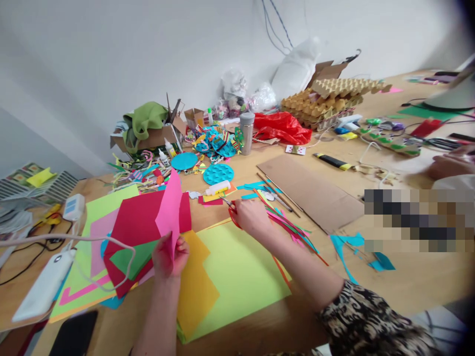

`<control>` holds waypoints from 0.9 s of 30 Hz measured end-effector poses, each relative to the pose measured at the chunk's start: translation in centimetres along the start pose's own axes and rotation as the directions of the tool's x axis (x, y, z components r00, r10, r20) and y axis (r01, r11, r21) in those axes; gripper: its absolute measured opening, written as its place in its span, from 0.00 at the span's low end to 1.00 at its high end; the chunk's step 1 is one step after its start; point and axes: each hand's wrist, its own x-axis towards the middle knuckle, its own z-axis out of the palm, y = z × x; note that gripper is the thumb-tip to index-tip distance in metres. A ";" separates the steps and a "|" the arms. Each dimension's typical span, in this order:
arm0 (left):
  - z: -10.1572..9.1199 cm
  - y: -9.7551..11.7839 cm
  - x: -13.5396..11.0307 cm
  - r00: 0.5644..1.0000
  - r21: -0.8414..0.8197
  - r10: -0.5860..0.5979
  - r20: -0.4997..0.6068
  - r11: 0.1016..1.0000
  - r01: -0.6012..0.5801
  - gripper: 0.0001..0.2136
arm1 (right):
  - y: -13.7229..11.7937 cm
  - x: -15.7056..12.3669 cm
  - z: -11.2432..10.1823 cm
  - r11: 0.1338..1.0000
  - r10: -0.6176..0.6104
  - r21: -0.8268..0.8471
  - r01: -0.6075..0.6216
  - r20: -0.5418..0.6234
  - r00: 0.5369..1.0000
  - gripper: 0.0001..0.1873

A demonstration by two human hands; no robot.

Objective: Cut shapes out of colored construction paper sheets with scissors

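Observation:
In my left hand (170, 254) a bright pink sheet of paper (169, 207) stands upright, gripped near its lower end. My right hand (250, 217) is closed around scissors (233, 213) with red handles; their tips point left, apart from the pink paper. Beneath my hands lie a light green sheet (241, 277) and an orange-yellow piece with a jagged edge (198, 282). Behind the left hand are a dark red sheet (135, 222) and a green piece (133, 259). A glue bottle (218, 188) lies just beyond the scissors.
Blue paper discs (218, 173), a steel flask (246, 133) and a red plastic bag (284, 127) stand farther back. Brown cardboard (309, 188) lies to the right, with a black-and-yellow cutter (332, 161) beyond. A white cable (126, 247) crosses at left. Another person's hand (451, 163) is at far right.

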 end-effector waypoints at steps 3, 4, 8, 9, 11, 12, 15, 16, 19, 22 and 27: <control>-0.1 0.1 0.1 1.000 -0.046 0.016 0.023 0.999 -0.015 0.07 | -2.7 1.6 -0.2 0.979 0.047 0.200 -0.032 -0.071 0.996 0.13; -0.2 0.2 0.1 0.999 -0.059 0.023 0.032 0.998 -0.021 0.07 | -3.4 2.3 0.0 0.960 0.065 0.276 -0.041 -0.078 0.995 0.13; -0.2 0.3 0.0 0.997 -0.084 0.047 0.056 0.996 -0.042 0.07 | -4.2 5.2 1.8 0.833 0.143 0.546 -0.094 -0.048 0.989 0.14; -0.2 0.3 0.0 0.997 -0.084 0.048 0.055 0.996 -0.043 0.06 | -3.9 5.6 2.4 0.802 0.173 0.586 -0.116 -0.041 0.984 0.14; -0.1 0.3 0.0 0.998 -0.073 0.047 0.052 0.996 -0.043 0.03 | -3.2 6.1 3.3 0.754 0.227 0.638 -0.159 -0.025 0.974 0.13; -0.1 0.3 -0.1 0.998 -0.066 0.048 0.052 0.997 -0.045 0.03 | -2.7 6.1 3.6 0.737 0.246 0.652 -0.177 -0.016 0.969 0.13; -0.1 0.3 0.0 0.998 -0.036 0.047 0.043 0.998 -0.046 0.03 | -1.1 5.7 3.6 0.710 0.277 0.671 -0.213 0.012 0.961 0.10; 0.0 0.3 0.0 0.999 -0.019 0.042 0.027 0.999 -0.041 0.02 | -0.6 5.4 3.4 0.707 0.283 0.671 -0.221 0.017 0.959 0.10; 0.1 0.1 0.0 0.999 0.054 0.031 -0.038 0.998 -0.029 0.03 | 1.0 4.7 1.9 0.710 0.290 0.668 -0.223 0.012 0.957 0.13; 0.5 -0.1 -0.1 0.989 0.174 0.078 -0.126 0.983 -0.055 0.06 | 2.3 3.4 -0.2 0.716 0.282 0.672 -0.188 -0.032 0.959 0.17; 0.7 -1.2 -0.1 0.950 0.309 0.205 -0.236 0.943 -0.126 0.10 | 2.1 -1.6 -2.3 0.590 0.131 0.805 -0.061 -0.021 0.991 0.27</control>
